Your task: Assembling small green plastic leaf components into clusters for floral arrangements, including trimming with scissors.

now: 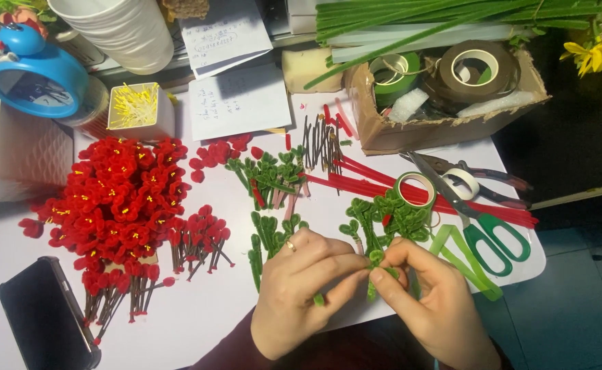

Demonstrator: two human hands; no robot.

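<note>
My left hand (pixel 299 289) and my right hand (pixel 432 301) meet at the near table edge, both pinching a small green pipe-cleaner leaf piece (pixel 376 263). A ring sits on a left finger. Just beyond the fingers lies a cluster of green pipe-cleaner leaves (pixel 387 214). More green leaf pieces (pixel 268 236) lie left of my left hand, and another bunch (pixel 268 175) sits farther back.
A big pile of red pipe-cleaner flowers (pixel 119 202) fills the left. Green-handled scissors (pixel 482 223), tape rolls (pixel 416 188), red stems (pixel 376 183), a cardboard box of tapes (pixel 445 85), a black phone (pixel 47 315), a blue clock (pixel 35 72), paper notes (pixel 241 103) surround them.
</note>
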